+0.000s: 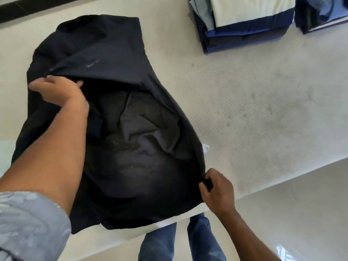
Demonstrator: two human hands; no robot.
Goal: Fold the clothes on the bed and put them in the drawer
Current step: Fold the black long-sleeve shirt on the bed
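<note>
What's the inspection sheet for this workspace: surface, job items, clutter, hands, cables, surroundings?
Surface: cream textured mattress, faint grey stains on its right part.
Job's things: black garment spread on the mattress, partly folded over at the far end; folded stack of blue and pale clothes at the far right; dark folded pile beside it.
Clutter: small white scrap at the garment's right edge, cannot tell what.
Grippers: left hand grips a fold of the garment; right hand pinches its near right edge.
Cables: nothing seen.
Surroundings: pale floor; the person's jeans at the bed's edge.
</note>
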